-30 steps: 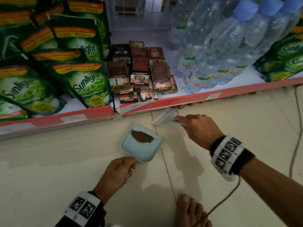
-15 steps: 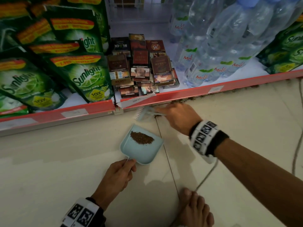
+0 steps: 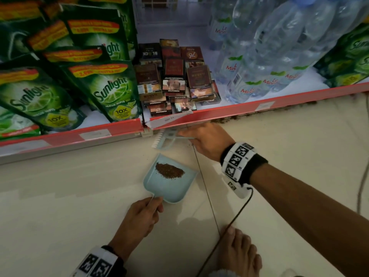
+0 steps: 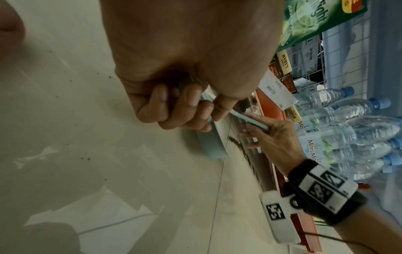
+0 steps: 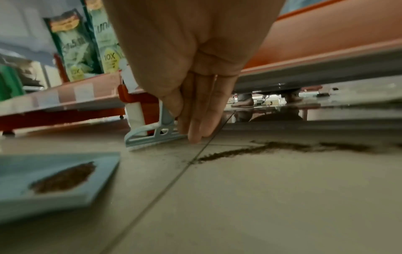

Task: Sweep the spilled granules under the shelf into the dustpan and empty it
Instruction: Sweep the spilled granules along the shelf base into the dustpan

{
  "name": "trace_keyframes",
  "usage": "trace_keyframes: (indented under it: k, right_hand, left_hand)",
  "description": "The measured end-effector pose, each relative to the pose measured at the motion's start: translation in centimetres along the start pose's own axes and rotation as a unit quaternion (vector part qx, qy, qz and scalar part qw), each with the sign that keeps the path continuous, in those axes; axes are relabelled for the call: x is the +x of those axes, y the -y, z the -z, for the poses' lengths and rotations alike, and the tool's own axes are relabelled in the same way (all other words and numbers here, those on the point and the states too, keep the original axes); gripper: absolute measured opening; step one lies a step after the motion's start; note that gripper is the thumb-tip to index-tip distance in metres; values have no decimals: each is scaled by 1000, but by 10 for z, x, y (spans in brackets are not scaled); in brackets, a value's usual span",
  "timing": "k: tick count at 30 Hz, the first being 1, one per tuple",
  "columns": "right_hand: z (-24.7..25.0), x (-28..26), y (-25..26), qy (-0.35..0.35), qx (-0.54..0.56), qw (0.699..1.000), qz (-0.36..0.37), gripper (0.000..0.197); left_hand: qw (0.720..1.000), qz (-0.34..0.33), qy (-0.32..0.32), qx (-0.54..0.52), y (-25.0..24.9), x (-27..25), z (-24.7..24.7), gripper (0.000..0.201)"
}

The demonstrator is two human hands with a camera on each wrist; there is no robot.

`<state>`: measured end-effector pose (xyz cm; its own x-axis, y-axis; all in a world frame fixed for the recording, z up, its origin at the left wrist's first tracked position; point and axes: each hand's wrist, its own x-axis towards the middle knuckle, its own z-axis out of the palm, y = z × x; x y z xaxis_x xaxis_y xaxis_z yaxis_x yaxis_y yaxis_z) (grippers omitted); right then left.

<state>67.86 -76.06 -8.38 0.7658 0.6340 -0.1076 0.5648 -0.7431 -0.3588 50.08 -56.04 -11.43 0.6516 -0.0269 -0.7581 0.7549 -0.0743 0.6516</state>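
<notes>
Overhanging shelf lip (image 3: 235, 108) beside brush (image 3: 165, 139)

Green pouches (image 3: 111, 90) read "Sunlight" and "10X", water bottles (image 3: 247, 84) "Le Minerale", a shelf tag (image 4: 275, 91) "12.000".

Granule heap (image 3: 170, 171) in held dustpan (image 3: 169, 188)
</notes>
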Motion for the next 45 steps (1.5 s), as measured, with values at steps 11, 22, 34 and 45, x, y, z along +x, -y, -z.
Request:
trace_keyframes:
  k: [11,22,34,45]
  right_hand:
    - [33,-63,-56,-104,-17,994,-27,34]
    - [13,-26,-38,19,-16,999,-34,45]
    - [5,-39,-48,-165,175,963,-121,39]
    - [7,-39,-40,-27,-44,981,-185,48]
  left_hand:
    - [1000,-4,-3,-12,6,-1,4,35]
    - [1000,-9,-10,4,5,0,4,34]
    - [999,-36,25,23,2,12,-5,35]
    - [996,-74,5,39,-13,37,2,37]
